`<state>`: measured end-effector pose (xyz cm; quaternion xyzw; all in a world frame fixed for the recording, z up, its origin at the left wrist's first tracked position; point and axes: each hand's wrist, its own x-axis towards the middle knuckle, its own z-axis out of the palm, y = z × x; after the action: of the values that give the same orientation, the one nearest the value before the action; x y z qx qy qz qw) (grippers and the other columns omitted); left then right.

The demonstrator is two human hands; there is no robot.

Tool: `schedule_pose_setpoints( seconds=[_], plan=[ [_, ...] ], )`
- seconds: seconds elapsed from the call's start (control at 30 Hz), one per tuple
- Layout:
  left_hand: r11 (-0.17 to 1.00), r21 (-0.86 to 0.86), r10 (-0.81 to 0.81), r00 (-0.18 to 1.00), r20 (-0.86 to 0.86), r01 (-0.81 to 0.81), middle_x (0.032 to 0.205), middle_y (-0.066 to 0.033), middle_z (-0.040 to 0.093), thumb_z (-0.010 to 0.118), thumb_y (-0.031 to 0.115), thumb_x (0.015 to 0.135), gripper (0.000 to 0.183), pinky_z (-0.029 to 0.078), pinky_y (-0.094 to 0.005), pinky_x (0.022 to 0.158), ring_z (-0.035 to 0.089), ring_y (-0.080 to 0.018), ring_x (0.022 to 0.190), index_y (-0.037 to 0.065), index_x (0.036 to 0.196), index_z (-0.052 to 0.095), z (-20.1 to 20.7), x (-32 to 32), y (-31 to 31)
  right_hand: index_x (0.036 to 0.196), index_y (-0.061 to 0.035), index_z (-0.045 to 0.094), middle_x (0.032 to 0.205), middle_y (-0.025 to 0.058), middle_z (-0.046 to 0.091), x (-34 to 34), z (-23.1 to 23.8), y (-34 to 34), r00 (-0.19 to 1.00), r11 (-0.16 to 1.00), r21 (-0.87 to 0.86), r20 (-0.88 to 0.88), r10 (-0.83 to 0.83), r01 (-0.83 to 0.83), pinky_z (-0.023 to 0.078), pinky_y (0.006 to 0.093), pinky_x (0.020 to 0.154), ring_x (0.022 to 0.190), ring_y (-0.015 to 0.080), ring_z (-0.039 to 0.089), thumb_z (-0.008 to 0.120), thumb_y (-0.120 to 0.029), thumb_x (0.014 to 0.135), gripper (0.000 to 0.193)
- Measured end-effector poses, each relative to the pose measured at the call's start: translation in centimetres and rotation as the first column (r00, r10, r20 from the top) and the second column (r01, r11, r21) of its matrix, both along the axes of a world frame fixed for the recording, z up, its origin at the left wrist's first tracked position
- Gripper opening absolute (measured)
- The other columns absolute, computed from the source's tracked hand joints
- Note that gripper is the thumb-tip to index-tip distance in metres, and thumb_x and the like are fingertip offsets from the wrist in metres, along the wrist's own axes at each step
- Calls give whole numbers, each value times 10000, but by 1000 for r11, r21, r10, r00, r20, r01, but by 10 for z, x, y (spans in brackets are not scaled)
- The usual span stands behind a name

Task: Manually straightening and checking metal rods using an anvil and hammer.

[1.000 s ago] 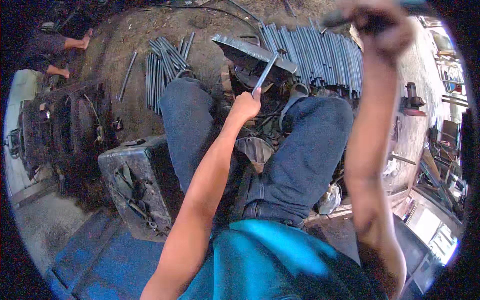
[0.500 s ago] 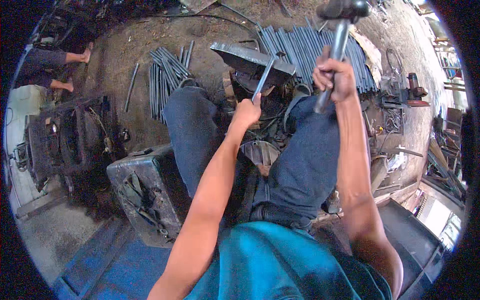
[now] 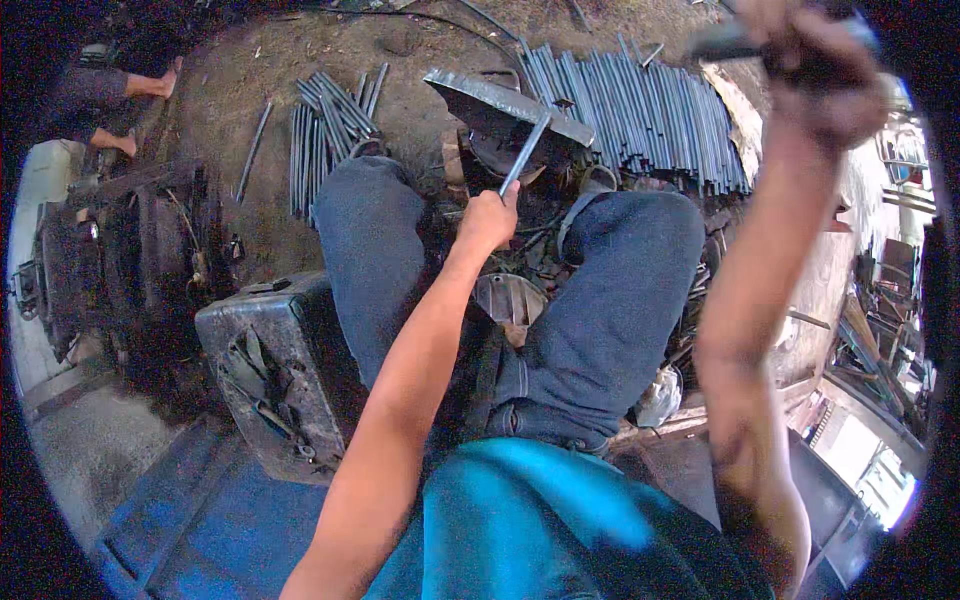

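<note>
My left hand (image 3: 487,221) is closed around one end of a metal rod (image 3: 526,152). The rod's far end rests at the edge of a steel anvil block (image 3: 508,106), with a small dark tip just above it. High on the right, my right hand (image 3: 822,85) is raised and smeared by motion. It grips a hammer (image 3: 722,42), which shows only as a dark blur, its head not clearly made out. Between my knees, below the anvil, lies a ribbed metal piece (image 3: 510,299).
Many steel rods (image 3: 635,110) lie in a row behind the anvil, and a smaller rod pile (image 3: 325,140) sits left of it. A dark metal box (image 3: 275,375) with tools stands by my left leg. Another person's bare feet (image 3: 155,84) show at far left.
My right hand has swung up and to the right with the hammer, nearer the camera. My left hand and the rod have stayed nearly in place at the anvil.
</note>
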<state>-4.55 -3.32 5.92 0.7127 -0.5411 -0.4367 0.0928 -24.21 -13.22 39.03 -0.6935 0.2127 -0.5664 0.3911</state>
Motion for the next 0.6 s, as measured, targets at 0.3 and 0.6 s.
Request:
schedule_pose_setpoints(
  seconds=[0.3, 0.6],
  plan=[
    [1000, -16, 23, 995, -100, -25, 830, -362, 576, 382, 476, 931, 638, 435, -509, 774, 552, -497, 922, -112, 841, 609, -16, 33, -4, 664, -13, 505, 523, 33, 414, 29, -286, 55, 972, 203, 951, -226, -60, 233, 291, 281, 313, 320, 136, 364, 629, 17, 614, 137],
    [966, -240, 51, 982, -180, -95, 885, -357, 566, 424, 369, 934, 422, 410, -551, 754, 524, -525, 894, -43, 984, 501, 1, 11, 7, 775, -26, 491, 518, 51, 467, 22, -151, 41, 995, 565, 825, 41, -92, 18, 314, 270, 317, 322, 116, 383, 632, -58, 656, 187]
  ],
)
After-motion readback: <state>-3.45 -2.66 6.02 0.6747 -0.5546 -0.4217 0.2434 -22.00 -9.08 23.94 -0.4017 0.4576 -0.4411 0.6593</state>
